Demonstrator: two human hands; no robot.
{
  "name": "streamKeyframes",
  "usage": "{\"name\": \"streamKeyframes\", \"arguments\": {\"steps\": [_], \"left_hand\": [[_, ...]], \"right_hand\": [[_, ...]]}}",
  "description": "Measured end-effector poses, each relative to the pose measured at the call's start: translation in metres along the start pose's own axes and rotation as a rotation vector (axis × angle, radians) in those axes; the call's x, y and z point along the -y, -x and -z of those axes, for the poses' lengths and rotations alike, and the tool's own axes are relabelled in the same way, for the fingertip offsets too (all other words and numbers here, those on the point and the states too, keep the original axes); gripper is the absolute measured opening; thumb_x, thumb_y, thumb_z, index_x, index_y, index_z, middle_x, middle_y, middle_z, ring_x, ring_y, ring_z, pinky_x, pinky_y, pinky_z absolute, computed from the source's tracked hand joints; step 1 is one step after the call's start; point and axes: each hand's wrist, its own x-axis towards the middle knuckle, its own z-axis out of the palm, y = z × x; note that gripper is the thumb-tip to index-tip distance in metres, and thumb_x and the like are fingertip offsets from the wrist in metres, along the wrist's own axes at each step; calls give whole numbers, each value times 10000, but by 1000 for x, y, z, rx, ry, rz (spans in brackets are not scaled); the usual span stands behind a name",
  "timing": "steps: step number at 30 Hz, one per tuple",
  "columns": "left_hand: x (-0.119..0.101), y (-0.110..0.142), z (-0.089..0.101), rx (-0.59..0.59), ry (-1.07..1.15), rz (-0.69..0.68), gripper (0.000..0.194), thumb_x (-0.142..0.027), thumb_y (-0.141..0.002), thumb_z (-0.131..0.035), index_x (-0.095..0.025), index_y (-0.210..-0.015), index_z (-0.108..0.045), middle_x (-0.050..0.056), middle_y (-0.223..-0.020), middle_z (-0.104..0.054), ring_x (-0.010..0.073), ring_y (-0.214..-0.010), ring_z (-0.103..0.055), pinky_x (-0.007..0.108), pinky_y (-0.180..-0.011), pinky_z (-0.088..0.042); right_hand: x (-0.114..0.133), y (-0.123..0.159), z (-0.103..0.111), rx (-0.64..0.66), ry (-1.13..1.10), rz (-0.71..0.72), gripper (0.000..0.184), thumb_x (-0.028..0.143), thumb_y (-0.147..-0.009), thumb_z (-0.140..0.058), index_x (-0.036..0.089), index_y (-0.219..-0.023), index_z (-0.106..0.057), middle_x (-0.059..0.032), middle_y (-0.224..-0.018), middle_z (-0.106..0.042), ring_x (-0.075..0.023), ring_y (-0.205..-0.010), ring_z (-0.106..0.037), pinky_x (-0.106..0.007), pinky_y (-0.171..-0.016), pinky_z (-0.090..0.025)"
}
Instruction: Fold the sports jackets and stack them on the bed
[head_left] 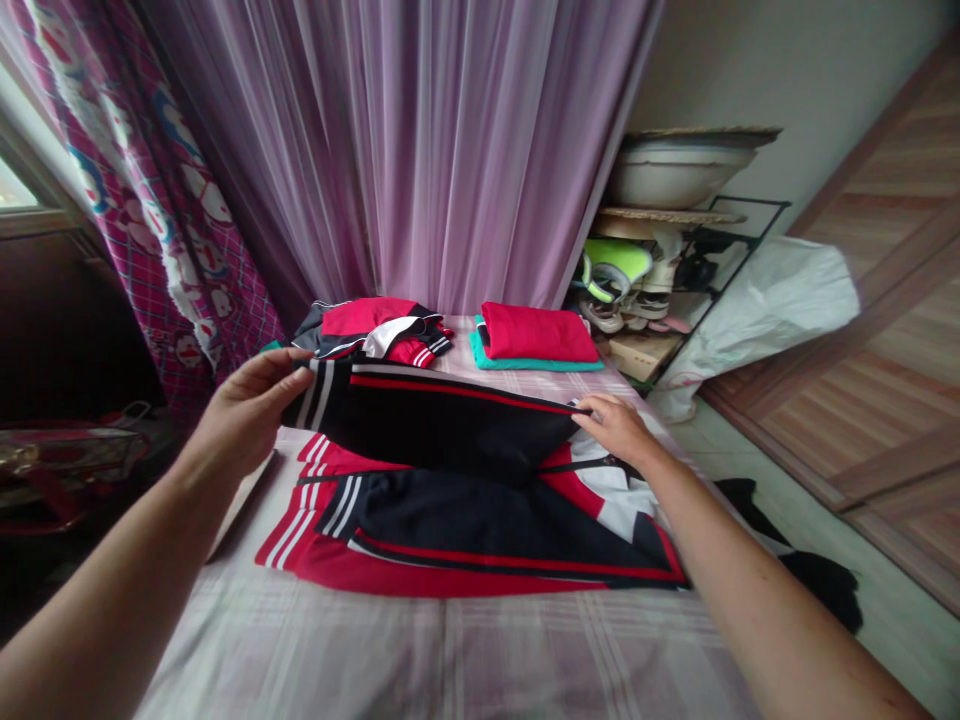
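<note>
A red, white and navy track jacket [330, 572] lies on the plaid bedsheet, white stripes along its hem. One of its sleeves [450, 520] is laid flat across the body. The other dark sleeve [442, 420] is lifted and stretched between my hands. My left hand [251, 400] pinches it at the striped cuff, thumb on top. At the other end, near the shoulder, my right hand [611, 425] grips the sleeve's upper edge. Part of the jacket's front is hidden beneath the raised sleeve.
Behind the jacket lie a crumpled red and navy garment [367, 325] and a folded red and teal stack [536, 335]. Purple curtains [450, 150] hang beyond the bed [465, 660]. To the right stand a shoe rack [705, 290] with basins and a white plastic bag [772, 300].
</note>
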Motion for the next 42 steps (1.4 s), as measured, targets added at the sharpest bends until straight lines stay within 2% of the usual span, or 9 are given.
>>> {"name": "streamKeyframes", "arguments": {"steps": [3, 6, 13, 18, 24, 27, 32, 38, 42], "left_hand": [[-37, -1, -2, -18, 36, -61, 422, -461, -549, -880, -294, -885, -687, -51, -772, -695, 168, -674, -627, 316, -601, -551], [-39, -8, 6, 0, -13, -55, 370, -484, -624, -838, -338, -932, -695, -52, -815, -716, 203, -748, -665, 346, -628, -566], [80, -23, 29, 34, -331, 162, 636, -600, -524, -789, -173, -980, -668, 8, -766, -708, 191, -711, -671, 303, -609, -551], [140, -18, 47, 75, -720, 166, 574, -566, -711, -587, -165, -1116, -662, 106, -1006, -734, 254, -855, -709, 360, -703, -581], [134, -22, 21, 313, -1137, -201, 519, -511, -884, -399, -203, -1208, -663, 112, -1287, -665, 292, -1188, -612, 432, -1044, -454], [140, -20, 4, 386, -1270, -162, 566, -520, -908, -392, -193, -1324, -593, 119, -1404, -589, 297, -1309, -525, 441, -1094, -398], [155, -20, 11, 386, -1354, -3, 558, -450, -959, -274, -179, -1358, -554, 113, -1319, -650, 252, -1225, -597, 366, -1042, -428], [140, -39, 21, 500, -1458, -8, 553, -610, -860, -384, -215, -1085, -698, 123, -1127, -710, 315, -1086, -644, 401, -905, -476], [134, -53, 28, 610, -1382, 53, 505, -618, -819, -423, -215, -991, -675, 86, -1004, -727, 257, -934, -678, 316, -790, -490]], "right_hand": [[-4, 3, 5, 40, -91, -8, 247, 377, -856, -510, 232, -914, -702, -83, -1010, -726, -250, -997, -646, -359, -919, -466], [-7, 4, 7, 65, -151, -28, 283, 404, -848, -513, 223, -933, -713, -78, -983, -736, -243, -940, -661, -348, -877, -486], [-10, -2, -11, 107, -108, -123, 211, 323, -819, -573, 245, -932, -732, -35, -937, -767, -227, -921, -686, -344, -848, -493], [1, 7, -23, 14, 135, -159, 208, 241, -821, -589, 259, -977, -725, -32, -1026, -761, -254, -1051, -651, -413, -956, -438], [64, 0, -36, -57, 76, 37, 349, 255, -941, -416, 199, -1146, -692, -97, -1219, -697, -220, -1132, -616, -358, -1009, -427], [87, -6, -54, 58, 86, 71, 409, 346, -974, -396, 225, -1293, -621, -85, -1404, -589, -224, -1304, -503, -423, -1119, -323], [54, -15, -59, 184, 248, -290, 461, 341, -1012, -291, 231, -1388, -535, -81, -1471, -526, -240, -1364, -435, -519, -1145, -237], [15, -22, -37, 296, 395, -242, 446, 432, -995, -370, 171, -1200, -669, -147, -1257, -671, -277, -1224, -558, -446, -1052, -350], [13, -21, -33, 241, 419, -363, 473, 504, -984, -376, 182, -1118, -696, -148, -1074, -730, -277, -1032, -663, -373, -868, -455]]}}
